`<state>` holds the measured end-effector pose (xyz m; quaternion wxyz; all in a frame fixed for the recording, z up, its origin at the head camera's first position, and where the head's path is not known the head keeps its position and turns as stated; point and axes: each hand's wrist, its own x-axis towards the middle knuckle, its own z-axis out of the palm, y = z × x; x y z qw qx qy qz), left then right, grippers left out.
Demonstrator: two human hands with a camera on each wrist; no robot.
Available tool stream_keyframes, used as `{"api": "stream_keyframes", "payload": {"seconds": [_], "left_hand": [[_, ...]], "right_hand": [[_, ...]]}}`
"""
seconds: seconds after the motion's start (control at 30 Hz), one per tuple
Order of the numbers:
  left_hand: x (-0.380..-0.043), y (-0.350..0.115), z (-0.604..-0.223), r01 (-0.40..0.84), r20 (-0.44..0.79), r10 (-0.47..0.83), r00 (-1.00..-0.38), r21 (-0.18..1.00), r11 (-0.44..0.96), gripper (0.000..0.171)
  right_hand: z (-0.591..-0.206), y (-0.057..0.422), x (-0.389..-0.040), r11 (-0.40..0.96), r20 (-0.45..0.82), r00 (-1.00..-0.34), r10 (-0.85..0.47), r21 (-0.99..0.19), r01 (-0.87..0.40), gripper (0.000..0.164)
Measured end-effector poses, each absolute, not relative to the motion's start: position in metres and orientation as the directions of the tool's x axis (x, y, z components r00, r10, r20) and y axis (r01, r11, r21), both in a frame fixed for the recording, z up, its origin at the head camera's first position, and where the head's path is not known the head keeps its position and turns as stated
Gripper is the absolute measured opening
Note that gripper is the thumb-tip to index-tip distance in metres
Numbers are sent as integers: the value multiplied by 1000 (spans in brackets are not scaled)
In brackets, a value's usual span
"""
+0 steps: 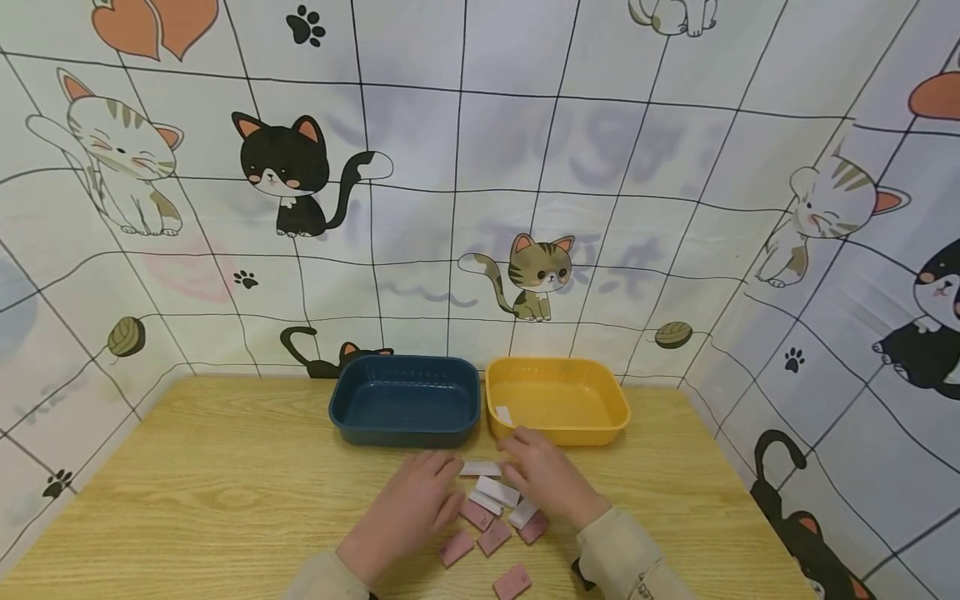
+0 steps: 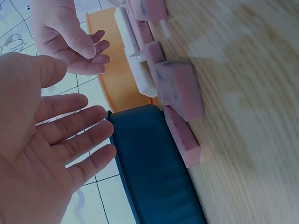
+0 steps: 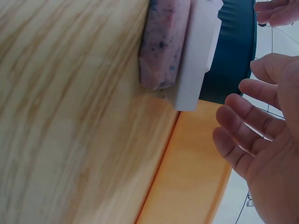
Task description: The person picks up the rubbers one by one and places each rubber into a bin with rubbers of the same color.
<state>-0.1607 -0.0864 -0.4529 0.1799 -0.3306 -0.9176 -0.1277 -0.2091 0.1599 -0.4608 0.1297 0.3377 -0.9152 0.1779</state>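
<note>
There're 2 trays, 5 pink blks, approx. 5 white pcs.

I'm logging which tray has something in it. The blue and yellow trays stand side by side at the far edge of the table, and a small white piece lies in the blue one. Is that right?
Not quite: the small white piece lies in the yellow tray, not the blue tray, as the head view shows. The rest stands.

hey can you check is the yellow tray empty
No, a small white piece lies inside the yellow tray, near its front left corner in the head view.
</note>
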Motion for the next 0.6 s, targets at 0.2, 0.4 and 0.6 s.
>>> {"api": "stream_keyframes", "payload": {"seconds": [0.2, 0.4, 0.6], "left_hand": [[-158, -88, -456, 684, 448, 586, -675, 85, 724, 23], [-157, -88, -459, 694, 443, 601, -666, 70, 717, 19], [-153, -86, -458, 700, 408, 617, -673, 81, 710, 12]], "right_hand": [[-465, 159, -210, 701, 327, -736, -593, -241, -671, 19], [-469, 156, -211, 690, 318, -725, -611, -235, -685, 15], [-473, 155, -213, 698, 295, -737, -608, -243, -673, 11]]}}
